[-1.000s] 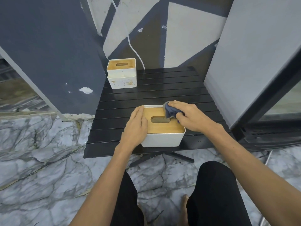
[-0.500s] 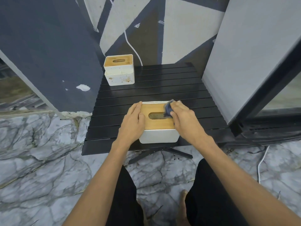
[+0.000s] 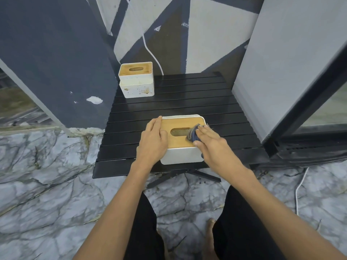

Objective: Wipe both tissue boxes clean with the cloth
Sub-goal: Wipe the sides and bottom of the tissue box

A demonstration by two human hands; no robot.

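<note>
Head view: the right hand is pressing the dark blue cloth flat on the wooden lid of the near tissue box. Its fingers are lying nearly straight over the cloth, not curled around it, so the cloth is held by pressure only. One second ago the same hand was lying more toward the far right corner of the lid, with the cloth bunched under the fingertips. Now it is coming back along the right end of the lid, and the cloth is sitting just beside the right end of the oval slot. I judge this as one wiping stroke across the lid, so the top of this box is partly done.

The left hand is resting on the left end of the same box, fingers straight and together, thumb on the lid. It is staying in the same place as before and steadying the box against the push of the cloth.

Far beyond both hands, at the back left corner of the black slatted table, the second tissue box is standing apart. Brown stains are showing on its white front, and it looks not yet wiped. The white sides of the near box probably are waiting too, so the task seems less than half finished.
</note>
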